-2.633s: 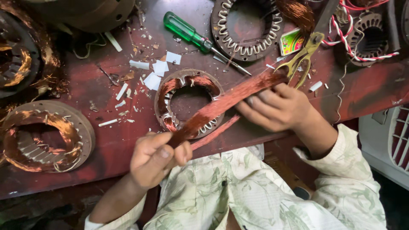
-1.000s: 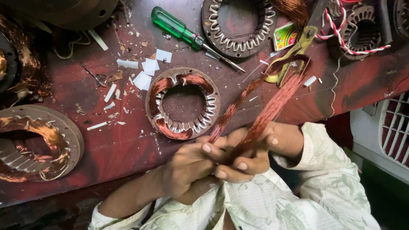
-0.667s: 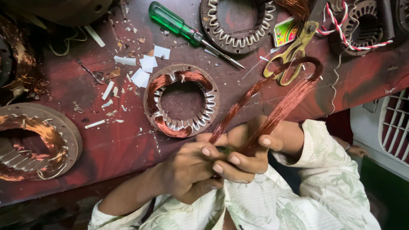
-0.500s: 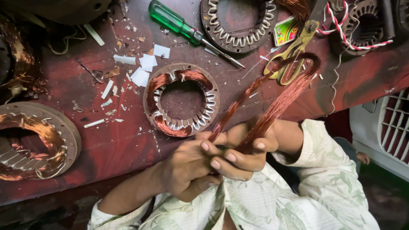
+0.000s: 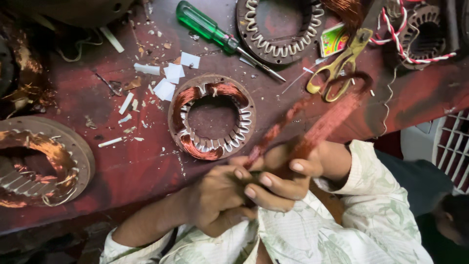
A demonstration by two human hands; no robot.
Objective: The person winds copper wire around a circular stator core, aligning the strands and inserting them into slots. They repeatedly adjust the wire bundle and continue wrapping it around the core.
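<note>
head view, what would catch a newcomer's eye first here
First, the loop of copper wire, blurred, gripped at its near end by the left hand and right hand pressed together at the red bench's edge. Just beyond them lies a round stator partly wound with copper. Farther back are a green-handled screwdriver and yellow-handled scissors.

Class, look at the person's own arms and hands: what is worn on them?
Both hands, the left hand and right hand, are bare: no gloves show. Each arm wears a pale cream sleeve with a faint grey-green leaf pattern, ending at the wrist.
</note>
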